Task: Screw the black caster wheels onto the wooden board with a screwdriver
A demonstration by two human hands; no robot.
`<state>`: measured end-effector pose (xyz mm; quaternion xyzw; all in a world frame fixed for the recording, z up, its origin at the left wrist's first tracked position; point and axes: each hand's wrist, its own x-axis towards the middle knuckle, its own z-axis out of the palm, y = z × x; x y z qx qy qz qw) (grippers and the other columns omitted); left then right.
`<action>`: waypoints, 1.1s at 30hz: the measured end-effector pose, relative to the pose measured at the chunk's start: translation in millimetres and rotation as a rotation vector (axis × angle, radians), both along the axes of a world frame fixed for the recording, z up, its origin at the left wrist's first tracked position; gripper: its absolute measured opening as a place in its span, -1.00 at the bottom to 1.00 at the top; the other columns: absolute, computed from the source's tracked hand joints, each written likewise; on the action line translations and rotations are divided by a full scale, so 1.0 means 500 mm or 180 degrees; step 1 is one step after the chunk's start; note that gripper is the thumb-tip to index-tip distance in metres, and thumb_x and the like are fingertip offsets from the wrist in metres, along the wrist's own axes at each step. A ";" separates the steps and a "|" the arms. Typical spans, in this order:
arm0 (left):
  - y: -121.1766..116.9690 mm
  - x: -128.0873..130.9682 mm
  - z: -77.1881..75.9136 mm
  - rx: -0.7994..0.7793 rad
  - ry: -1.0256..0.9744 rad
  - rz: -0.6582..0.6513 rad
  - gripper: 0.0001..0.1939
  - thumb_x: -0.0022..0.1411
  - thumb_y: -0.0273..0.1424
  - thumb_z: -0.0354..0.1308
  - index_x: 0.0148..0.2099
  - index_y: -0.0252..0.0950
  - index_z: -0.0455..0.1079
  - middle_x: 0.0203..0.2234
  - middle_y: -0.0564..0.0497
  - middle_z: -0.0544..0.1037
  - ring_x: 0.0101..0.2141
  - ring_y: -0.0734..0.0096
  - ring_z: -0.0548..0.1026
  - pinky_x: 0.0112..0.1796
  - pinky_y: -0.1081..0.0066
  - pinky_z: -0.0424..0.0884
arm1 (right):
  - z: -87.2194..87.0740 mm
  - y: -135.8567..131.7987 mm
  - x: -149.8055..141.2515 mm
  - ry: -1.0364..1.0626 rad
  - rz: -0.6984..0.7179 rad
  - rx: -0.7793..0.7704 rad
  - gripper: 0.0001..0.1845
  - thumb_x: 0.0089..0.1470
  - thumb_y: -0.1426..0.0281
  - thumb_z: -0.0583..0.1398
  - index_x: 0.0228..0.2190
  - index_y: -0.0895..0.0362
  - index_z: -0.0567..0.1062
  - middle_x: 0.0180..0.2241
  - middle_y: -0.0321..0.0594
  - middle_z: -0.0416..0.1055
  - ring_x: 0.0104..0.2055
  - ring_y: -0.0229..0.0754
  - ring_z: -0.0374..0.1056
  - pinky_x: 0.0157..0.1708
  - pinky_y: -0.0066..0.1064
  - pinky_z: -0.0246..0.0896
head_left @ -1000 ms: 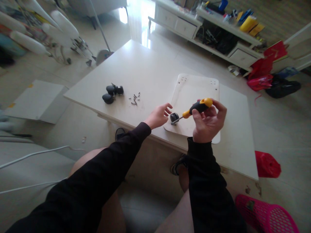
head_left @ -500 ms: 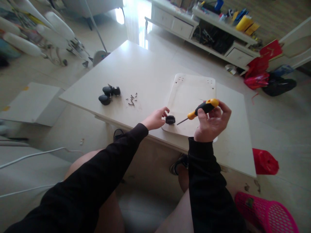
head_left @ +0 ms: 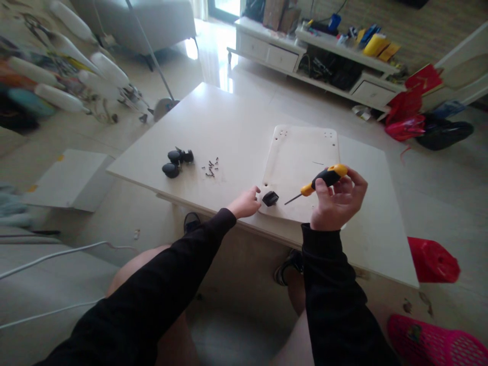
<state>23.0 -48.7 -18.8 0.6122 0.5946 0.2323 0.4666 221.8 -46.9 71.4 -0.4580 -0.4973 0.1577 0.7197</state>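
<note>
A white board [head_left: 301, 152] with small holes at its corners lies flat on the white table [head_left: 236, 117]. At its near left corner stands a black caster wheel [head_left: 270, 198]. My left hand [head_left: 246, 202] is right beside the caster, its thumb and forefinger a little apart; whether a fingertip touches the wheel I cannot tell. My right hand [head_left: 339, 201] is wrapped round a yellow and black screwdriver [head_left: 324, 179], its shaft slanting down left above the board, with the tip short of the caster. Several screws [head_left: 211, 168] lie loose to the left, near more black casters [head_left: 177, 160].
Under the table's near edge are my legs and shoes [head_left: 290, 264]. A pink basket [head_left: 438, 340] and a red plastic object [head_left: 434, 259] stand at the right. A white box [head_left: 72, 178] is on the floor at left, and a low cabinet [head_left: 267, 51] stands behind.
The caster has turned and shows a different side. My left fingers have drawn slightly back from it. The screwdriver stays in my right hand; the whole view has shifted a little.
</note>
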 end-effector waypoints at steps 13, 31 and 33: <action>-0.060 0.044 0.016 -0.0361 -0.0355 0.0051 -0.46 0.07 -0.62 0.24 0.12 -0.24 0.35 -0.31 -0.05 0.66 -0.35 0.28 0.61 -0.41 0.45 0.41 | 0.044 0.003 0.032 0.0406 -0.0741 0.0618 -0.46 -0.27 0.38 0.44 -0.14 -0.08 0.59 -0.17 -0.24 0.55 -0.09 0.06 0.60 0.06 0.11 0.62; -0.151 0.219 -0.058 -0.1261 -0.3123 -0.0255 -0.28 0.09 -0.68 0.40 0.22 -0.23 0.22 0.15 -0.34 0.59 0.16 0.05 0.60 0.16 0.06 0.50 | 0.028 0.055 0.075 0.0707 -0.0950 0.0183 -0.46 -0.18 0.44 0.33 -0.08 -0.08 0.45 -0.16 -0.39 0.59 -0.08 -0.09 0.63 -0.11 -0.12 0.69; -0.139 0.215 -0.048 -0.0942 -0.2489 -0.0491 -0.36 0.14 -0.66 0.34 0.22 -0.25 0.28 0.15 -0.33 0.60 0.16 0.05 0.61 0.11 0.11 0.54 | 0.033 0.051 0.074 0.0819 -0.0937 0.0200 -0.44 -0.17 0.46 0.34 -0.07 -0.08 0.45 -0.15 -0.37 0.59 -0.07 -0.10 0.64 -0.11 -0.15 0.68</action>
